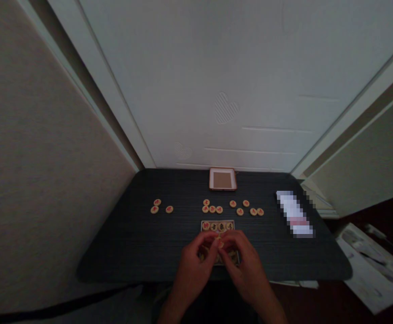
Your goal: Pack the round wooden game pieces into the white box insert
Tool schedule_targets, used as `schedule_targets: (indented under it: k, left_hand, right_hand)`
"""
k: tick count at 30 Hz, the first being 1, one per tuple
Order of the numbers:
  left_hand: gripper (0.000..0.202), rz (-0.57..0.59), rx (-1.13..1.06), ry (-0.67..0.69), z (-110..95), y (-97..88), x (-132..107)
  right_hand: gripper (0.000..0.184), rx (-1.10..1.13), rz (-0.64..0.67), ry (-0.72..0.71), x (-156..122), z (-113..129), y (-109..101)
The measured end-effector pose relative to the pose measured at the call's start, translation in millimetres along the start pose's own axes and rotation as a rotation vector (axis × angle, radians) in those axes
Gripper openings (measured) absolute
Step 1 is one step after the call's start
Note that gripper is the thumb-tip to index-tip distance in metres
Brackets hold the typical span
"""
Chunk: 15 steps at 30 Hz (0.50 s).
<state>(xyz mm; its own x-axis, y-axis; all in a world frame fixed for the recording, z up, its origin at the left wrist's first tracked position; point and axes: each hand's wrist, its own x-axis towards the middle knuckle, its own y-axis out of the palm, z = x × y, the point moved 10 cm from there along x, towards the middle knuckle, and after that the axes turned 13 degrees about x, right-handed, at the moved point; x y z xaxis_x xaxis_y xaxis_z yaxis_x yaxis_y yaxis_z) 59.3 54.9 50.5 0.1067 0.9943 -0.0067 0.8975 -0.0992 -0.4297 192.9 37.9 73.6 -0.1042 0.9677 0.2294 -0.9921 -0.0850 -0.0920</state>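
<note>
Nearest in my head view, my bare left hand [196, 256] and bare right hand [242, 256] curl inward, fingers almost closed, their fingertips pinching a small, round, cream disc with a red mark [221, 243]; whether a second lies behind it I cannot tell. It is held above an open, pale-rimmed, rectangular tray [216, 221] on the dark, streaked, round-cornered surface [125, 243]. For good handling, I judge, the grip should be light and at the disc's edge, the hands low, and the wrists clear of the tray's contents.

Counts, near to far: four discs in the tray's far row [214, 227], one red-marked and three dark-marked, the others too hidden to count; twelve loose red-marked discs [212, 209] beyond it, in groups of three, four and five from left to right; one blurred, pale, oblong object [294, 213] at right; one shallow, red-brown-rimmed, square box part [211, 180]; two embossed hearts on the white panel [264, 58] behind.
</note>
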Motion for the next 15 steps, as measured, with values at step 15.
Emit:
schedule_targets:
  k: [15]
  left_hand:
    - [0.023, 0.061, -0.037, -0.055, 1.9, -8.8, 2.3]
  right_hand:
    - [0.024, 0.012, -0.004, 0.038, -4.5, -2.2, 0.3]
